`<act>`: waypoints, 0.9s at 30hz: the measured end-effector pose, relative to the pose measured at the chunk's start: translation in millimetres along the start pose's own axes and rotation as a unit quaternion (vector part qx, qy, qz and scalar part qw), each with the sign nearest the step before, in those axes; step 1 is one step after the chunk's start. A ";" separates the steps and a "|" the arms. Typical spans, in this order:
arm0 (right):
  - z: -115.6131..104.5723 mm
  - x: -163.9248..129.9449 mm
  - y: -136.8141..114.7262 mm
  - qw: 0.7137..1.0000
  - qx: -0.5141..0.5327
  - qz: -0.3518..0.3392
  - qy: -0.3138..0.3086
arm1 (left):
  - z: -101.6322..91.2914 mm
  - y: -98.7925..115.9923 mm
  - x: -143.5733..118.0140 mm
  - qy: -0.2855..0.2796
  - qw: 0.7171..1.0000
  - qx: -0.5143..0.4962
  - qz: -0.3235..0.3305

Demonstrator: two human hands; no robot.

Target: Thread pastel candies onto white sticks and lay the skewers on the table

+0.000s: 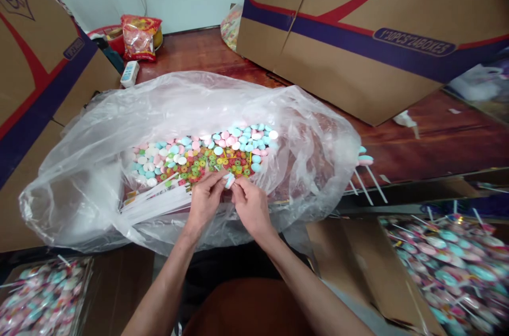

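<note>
Between my two hands, above the front of a candy pile, is a small pale blue and whitish candy. My left hand pinches it from the left. The fingers of my right hand close on its right side. Behind them lie pastel pink, blue and white candies and small red, green and yellow ring candies. White sticks lie in a bundle left of my left hand. Everything in the pile rests on a clear plastic bag spread over the table.
Large cardboard boxes stand at the left and back right. Lollipops stick out past the bag's right edge. Boxes of lollipops sit low at the left and right. A red candy packet stands behind.
</note>
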State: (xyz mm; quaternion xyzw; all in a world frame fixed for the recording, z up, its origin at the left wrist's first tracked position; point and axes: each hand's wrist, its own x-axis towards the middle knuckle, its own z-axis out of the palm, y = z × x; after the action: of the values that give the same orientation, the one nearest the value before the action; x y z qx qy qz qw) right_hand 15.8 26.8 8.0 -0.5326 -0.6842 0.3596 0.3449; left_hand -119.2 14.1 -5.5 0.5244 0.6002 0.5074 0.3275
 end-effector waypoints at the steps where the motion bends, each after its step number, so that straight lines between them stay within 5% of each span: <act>1: -1.9 0.9 0.4 1.000 0.014 0.004 -0.011 | 0.3 -1.1 0.2 0.003 1.000 -0.016 -0.017; 6: -19.8 -3.0 3.9 0.996 0.010 -0.044 -0.074 | 4.8 -1.8 -0.1 0.041 0.991 -0.086 -0.094; 10: -21.3 -9.1 9.2 0.995 -0.036 -0.084 -0.051 | 8.1 -0.7 -2.4 0.025 0.988 -0.104 -0.111; 19: -16.0 -7.2 17.1 0.992 -0.067 -0.103 0.004 | 13.3 0.1 -0.4 -0.019 0.998 -0.029 -0.050; 23: -38.7 -10.6 22.5 0.993 -0.064 -0.063 0.074 | 21.0 11.9 16.7 -0.013 0.998 0.059 0.019; 27: -53.4 -15.7 26.7 0.994 -0.043 -0.018 0.095 | 25.3 15.4 37.3 -0.051 0.962 0.257 0.077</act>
State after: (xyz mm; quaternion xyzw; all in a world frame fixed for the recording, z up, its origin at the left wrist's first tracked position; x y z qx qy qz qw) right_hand 77.4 22.8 10.5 -0.5660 -0.6727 0.2716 0.3916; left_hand -100.0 55.7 7.5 0.6609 0.6504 0.3324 0.1722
